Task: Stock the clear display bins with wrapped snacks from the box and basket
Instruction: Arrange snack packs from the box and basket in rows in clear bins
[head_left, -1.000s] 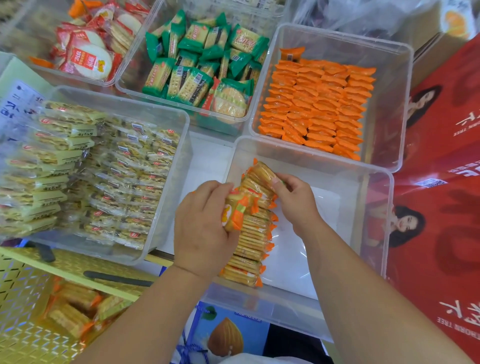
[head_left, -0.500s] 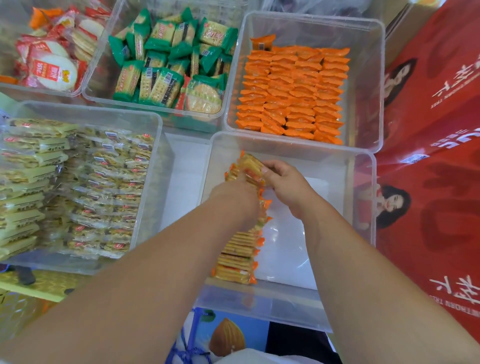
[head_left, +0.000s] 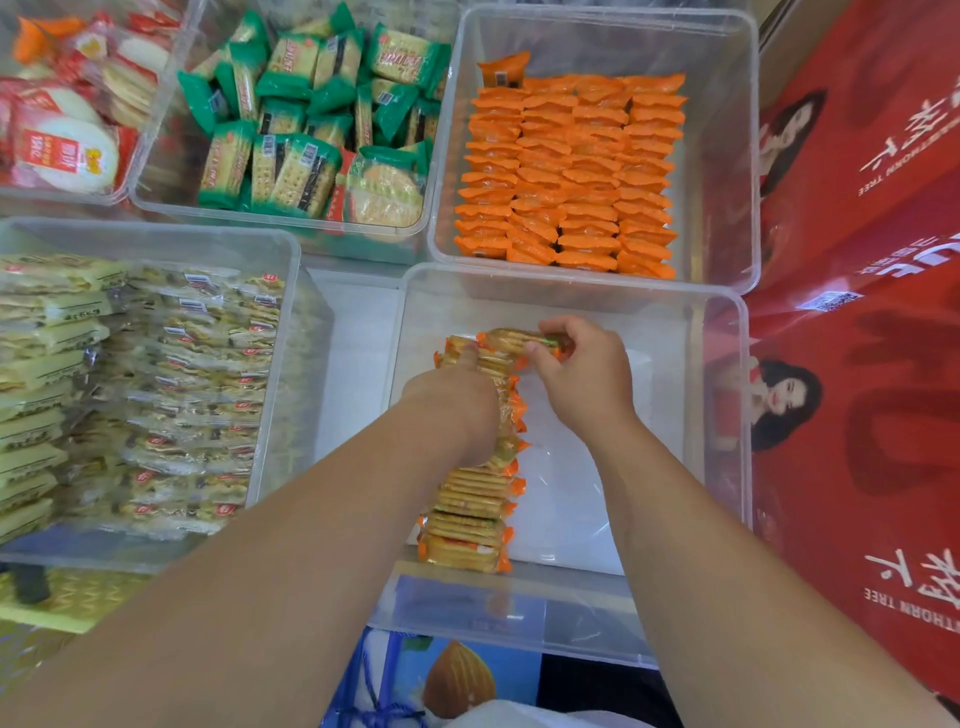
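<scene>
Head view: right hand (head_left: 582, 382) pinches cracker packet (head_left: 511, 340).

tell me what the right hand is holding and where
The right hand holds an orange-ended cracker packet, fingers curled over its right half.

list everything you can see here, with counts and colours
bins: five, clear, three far, two near
cracker row: one, orange-edged packs, left side of near right bin
end pack: one, orange-edged, far end of the row
orange packs: many, orange, far right bin
green packs: many, green, far middle bin
red-white packs: several, red and white, far left bin
yellow packs: many, pale yellow, near left bin
red box: one, red, right
basket: one, yellow, bottom left
almond bag: one, blue, bottom edge
left hand: one, on the row
right hand: one, grips the end pack
</scene>
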